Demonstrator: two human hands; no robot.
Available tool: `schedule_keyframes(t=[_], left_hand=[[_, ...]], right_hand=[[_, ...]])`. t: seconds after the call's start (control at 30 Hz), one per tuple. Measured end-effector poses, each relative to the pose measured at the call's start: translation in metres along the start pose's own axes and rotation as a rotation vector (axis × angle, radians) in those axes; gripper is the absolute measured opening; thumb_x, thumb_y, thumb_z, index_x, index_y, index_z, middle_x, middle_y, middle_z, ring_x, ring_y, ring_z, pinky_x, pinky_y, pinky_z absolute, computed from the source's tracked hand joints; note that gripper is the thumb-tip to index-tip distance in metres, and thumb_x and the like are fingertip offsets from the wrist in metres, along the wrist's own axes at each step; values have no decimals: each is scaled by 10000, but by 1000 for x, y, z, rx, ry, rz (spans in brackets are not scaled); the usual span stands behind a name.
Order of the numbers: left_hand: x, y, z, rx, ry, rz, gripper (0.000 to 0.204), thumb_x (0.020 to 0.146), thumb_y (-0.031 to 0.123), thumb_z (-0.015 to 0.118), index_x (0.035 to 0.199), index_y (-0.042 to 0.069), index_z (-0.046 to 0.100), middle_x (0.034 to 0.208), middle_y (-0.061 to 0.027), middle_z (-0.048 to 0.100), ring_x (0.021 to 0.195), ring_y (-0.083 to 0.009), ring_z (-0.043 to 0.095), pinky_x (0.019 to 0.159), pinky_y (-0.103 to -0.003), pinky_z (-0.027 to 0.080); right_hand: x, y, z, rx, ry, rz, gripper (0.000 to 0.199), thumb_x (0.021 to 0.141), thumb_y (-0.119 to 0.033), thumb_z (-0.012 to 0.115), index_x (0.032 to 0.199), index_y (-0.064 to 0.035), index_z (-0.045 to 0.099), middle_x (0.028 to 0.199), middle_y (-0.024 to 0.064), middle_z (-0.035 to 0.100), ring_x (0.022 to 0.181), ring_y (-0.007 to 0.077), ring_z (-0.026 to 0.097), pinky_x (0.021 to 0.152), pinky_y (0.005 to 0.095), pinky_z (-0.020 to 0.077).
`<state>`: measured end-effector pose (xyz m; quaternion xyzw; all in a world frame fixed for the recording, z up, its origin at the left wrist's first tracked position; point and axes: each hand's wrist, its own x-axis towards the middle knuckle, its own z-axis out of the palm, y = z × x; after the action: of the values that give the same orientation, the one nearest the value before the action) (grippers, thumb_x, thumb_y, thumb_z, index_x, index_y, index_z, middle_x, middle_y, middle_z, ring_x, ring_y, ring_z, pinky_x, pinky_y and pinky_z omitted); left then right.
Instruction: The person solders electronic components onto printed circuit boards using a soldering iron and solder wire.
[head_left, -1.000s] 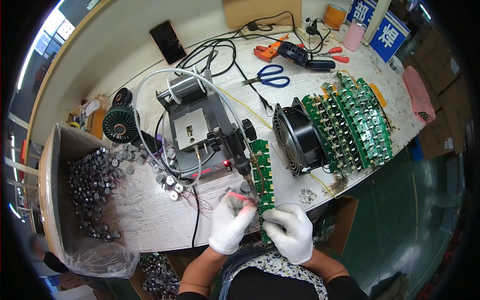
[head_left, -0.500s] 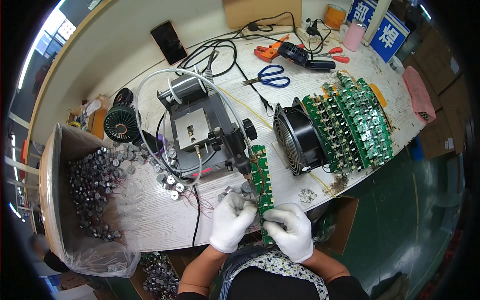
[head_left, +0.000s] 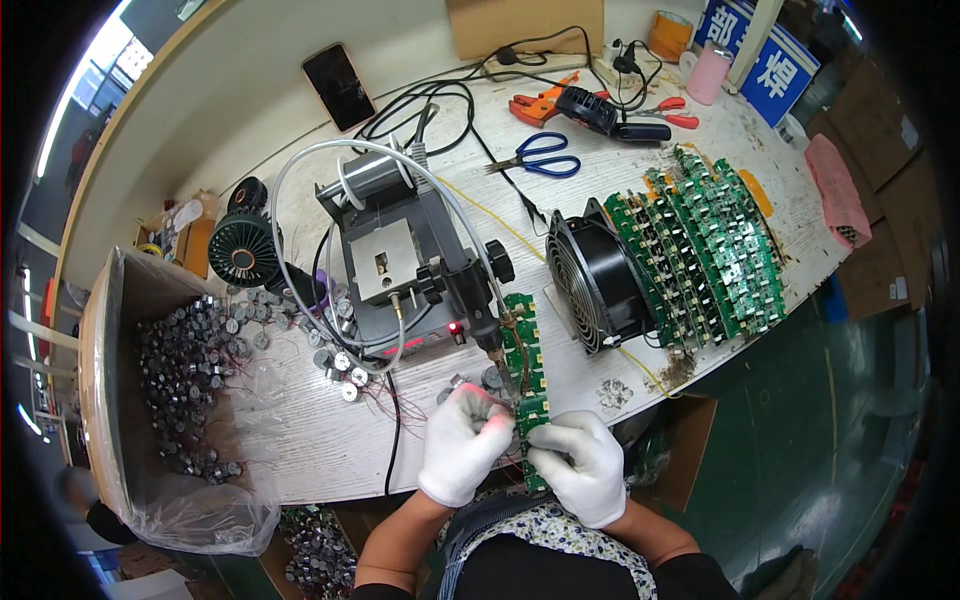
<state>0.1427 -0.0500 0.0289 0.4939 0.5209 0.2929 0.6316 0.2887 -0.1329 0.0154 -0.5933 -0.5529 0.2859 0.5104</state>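
Observation:
A long green circuit board strip (head_left: 529, 360) lies under the tip of a soldering iron (head_left: 488, 338) that hangs from the soldering machine (head_left: 384, 262). My right hand (head_left: 580, 466), in a white glove, pinches the strip's right edge near its lower end. My gloved left hand (head_left: 462, 446) is closed in a pinch at the strip's left edge, just below the iron tip. What its fingers hold is too small to make out. A red glow falls on this glove. Small round motors (head_left: 491, 377) lie just beyond the left hand.
A black fan (head_left: 597, 280) stands right of the strip, with stacked green boards (head_left: 720, 250) behind it. On the left is a lined box of small motors (head_left: 185, 380). Blue scissors (head_left: 545, 155), orange-handled pliers (head_left: 540, 105) and a phone (head_left: 338, 86) lie farther back.
A red light has come on at the front of the soldering machine, and red now shows on my left glove. The strip has shifted very slightly toward me. Both hands stay nearly still.

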Motion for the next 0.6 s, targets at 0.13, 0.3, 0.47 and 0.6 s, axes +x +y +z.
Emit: schedule_keyframes(t=[0.13, 0.3, 0.47, 0.6], left_hand=[[-2, 2, 0, 65, 13, 44, 120, 817, 52, 653, 887, -4, 573, 770, 2, 588, 674, -38, 510, 614, -206, 449], [-1, 4, 1, 104, 15, 61, 126, 817, 55, 655, 892, -6, 575, 759, 0, 590, 668, -42, 515, 610, -210, 453], [-1, -3, 1, 87, 37, 62, 125, 813, 58, 656, 883, -9, 578, 743, -1, 591, 658, -45, 517, 604, -210, 454], [1, -10, -1, 63, 36, 28, 129, 805, 66, 659, 873, -7, 577, 737, -2, 588, 655, -50, 517, 601, -217, 453]], right_hand=[[0, -4, -1, -24, 18, -42, 248, 748, 28, 734, 987, -25, 690, 899, 105, 609, 758, 219, 625, 678, 298, 508], [0, -4, -1, -54, 16, -74, 254, 753, 30, 736, 997, -27, 690, 905, 106, 608, 758, 220, 627, 679, 297, 510], [-1, -1, 1, -25, 25, -35, 252, 751, 27, 734, 993, -26, 690, 912, 110, 615, 779, 228, 635, 694, 300, 513], [-1, 2, 0, 3, -20, 32, 236, 751, 4, 727, 982, -24, 689, 915, 116, 624, 805, 242, 639, 714, 311, 516]])
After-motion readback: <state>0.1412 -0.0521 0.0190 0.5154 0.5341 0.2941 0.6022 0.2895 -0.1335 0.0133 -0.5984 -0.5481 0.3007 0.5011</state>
